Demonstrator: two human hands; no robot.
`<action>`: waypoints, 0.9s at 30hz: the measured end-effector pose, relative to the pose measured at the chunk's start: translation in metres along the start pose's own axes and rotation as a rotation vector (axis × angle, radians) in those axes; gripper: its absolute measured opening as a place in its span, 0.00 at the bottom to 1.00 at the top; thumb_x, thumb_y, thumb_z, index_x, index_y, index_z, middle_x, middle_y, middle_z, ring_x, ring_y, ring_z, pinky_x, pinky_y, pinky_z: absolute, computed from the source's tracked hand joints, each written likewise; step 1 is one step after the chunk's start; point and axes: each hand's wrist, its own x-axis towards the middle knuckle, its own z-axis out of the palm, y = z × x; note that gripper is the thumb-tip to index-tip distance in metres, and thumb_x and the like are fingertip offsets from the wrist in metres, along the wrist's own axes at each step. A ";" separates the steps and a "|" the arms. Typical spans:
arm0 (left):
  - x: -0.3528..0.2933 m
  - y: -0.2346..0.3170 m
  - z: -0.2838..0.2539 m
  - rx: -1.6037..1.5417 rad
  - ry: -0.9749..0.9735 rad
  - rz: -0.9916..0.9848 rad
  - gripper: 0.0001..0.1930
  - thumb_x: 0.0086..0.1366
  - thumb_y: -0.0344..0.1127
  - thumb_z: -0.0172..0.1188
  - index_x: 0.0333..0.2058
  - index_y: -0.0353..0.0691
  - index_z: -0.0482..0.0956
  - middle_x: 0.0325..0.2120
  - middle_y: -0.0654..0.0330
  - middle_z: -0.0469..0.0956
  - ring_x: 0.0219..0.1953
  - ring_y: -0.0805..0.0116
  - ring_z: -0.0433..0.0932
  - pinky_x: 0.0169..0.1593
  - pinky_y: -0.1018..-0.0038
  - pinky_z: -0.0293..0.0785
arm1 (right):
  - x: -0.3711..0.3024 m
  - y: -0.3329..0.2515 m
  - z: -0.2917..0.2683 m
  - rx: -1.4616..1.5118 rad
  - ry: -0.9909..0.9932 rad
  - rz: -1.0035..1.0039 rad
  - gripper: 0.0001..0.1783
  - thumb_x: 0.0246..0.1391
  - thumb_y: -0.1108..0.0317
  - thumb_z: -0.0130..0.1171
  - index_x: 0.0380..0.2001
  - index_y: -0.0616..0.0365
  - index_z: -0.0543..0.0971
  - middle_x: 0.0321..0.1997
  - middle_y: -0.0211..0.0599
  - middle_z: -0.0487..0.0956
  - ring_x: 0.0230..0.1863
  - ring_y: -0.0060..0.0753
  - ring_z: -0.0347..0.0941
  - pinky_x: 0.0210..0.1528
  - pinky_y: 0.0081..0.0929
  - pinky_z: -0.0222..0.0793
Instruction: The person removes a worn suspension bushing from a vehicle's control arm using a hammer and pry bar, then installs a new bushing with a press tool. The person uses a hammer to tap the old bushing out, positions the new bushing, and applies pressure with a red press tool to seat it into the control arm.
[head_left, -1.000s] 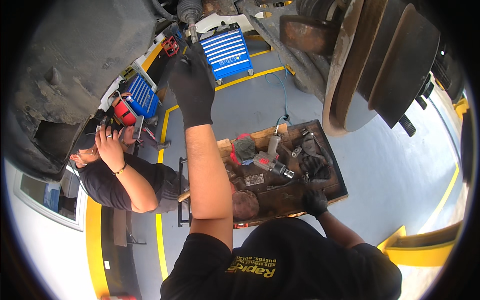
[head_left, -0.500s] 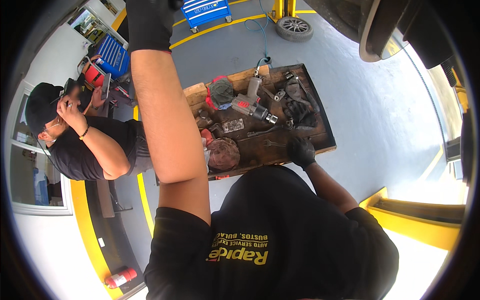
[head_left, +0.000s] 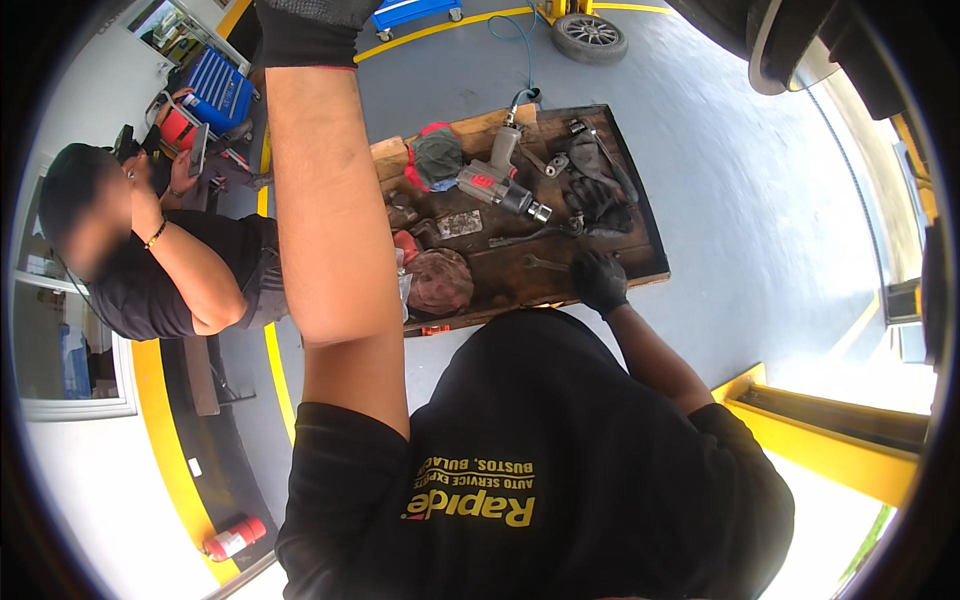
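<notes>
Black-gloved — holds left hand up at the view's top edge, has right hand at the near side of wooden tray, just beside spanner. Cannot tell either's fingers as open or closed — impact wrench farther back on tray

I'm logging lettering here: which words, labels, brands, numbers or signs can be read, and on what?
I won't transcribe wording or brands, only place them:
Black shirt: large yellow lettering, readable but upside down.
Impact wrench: red badge, too small to read.
Fire extinguisher: pale label, too small to read.
Blue tool cabinet at left: mark too blurred to read.
</notes>
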 end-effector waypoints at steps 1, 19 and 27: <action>-0.001 -0.001 0.004 0.156 0.055 0.036 0.17 0.73 0.53 0.58 0.35 0.45 0.79 0.21 0.67 0.74 0.23 0.69 0.73 0.25 0.73 0.65 | 0.000 -0.001 0.000 0.007 -0.008 0.000 0.08 0.62 0.59 0.61 0.38 0.45 0.85 0.40 0.37 0.83 0.42 0.50 0.82 0.42 0.49 0.78; -0.006 0.006 -0.003 1.428 0.503 0.576 0.21 0.75 0.55 0.55 0.45 0.41 0.81 0.25 0.55 0.81 0.26 0.62 0.82 0.29 0.69 0.75 | 0.001 0.006 0.004 -0.028 -0.049 -0.031 0.11 0.63 0.53 0.58 0.37 0.46 0.83 0.39 0.41 0.84 0.39 0.56 0.81 0.41 0.55 0.76; -0.010 -0.002 0.006 0.588 0.409 0.266 0.19 0.76 0.52 0.57 0.47 0.42 0.80 0.30 0.60 0.83 0.27 0.69 0.80 0.27 0.71 0.73 | -0.001 0.007 0.004 -0.050 -0.059 -0.002 0.12 0.65 0.54 0.55 0.37 0.45 0.84 0.42 0.41 0.83 0.45 0.52 0.81 0.44 0.53 0.77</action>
